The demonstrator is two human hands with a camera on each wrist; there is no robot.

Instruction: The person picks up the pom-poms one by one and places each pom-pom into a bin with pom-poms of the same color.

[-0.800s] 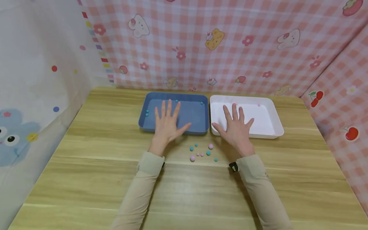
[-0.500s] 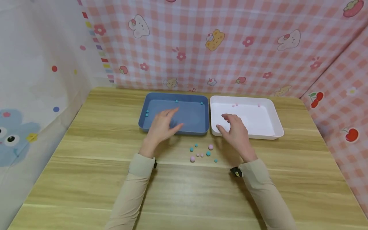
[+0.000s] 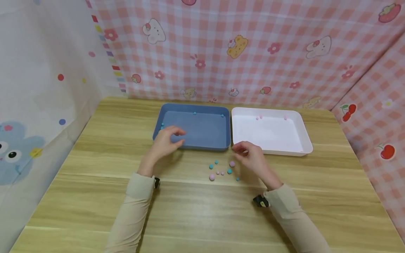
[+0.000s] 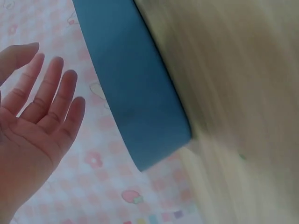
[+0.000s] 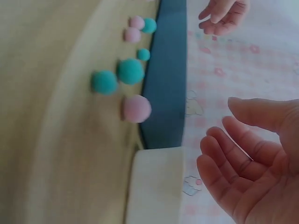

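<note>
Both hands have drawn back toward the person since the earliest frame, and their fingers, which were spread wide over the trays, are now bent. The left hand point(image 3: 165, 142) has also shifted to the left; it hangs above the near left corner of the blue tray point(image 3: 205, 130), with a moderate gap between thumb and fingers, and holds nothing. The right hand point(image 3: 251, 157) is now just right of the blue tray's near right corner, its fingers loosely curved; the right wrist view shows its thumb apart from them, with nothing held.

The balls keep their places. Four loose teal balls point(image 3: 229, 171) and four loose pink balls point(image 3: 212, 177) lie on the wooden table point(image 3: 196, 211), in front of the blue tray's right half. Inside the blue tray, four teal balls rest near its left and far walls. In the white tray point(image 3: 275, 137), close beside the blue tray on the right, three small pink balls point(image 3: 285, 118), previously partly covered by the right hand, are all visible.
</note>
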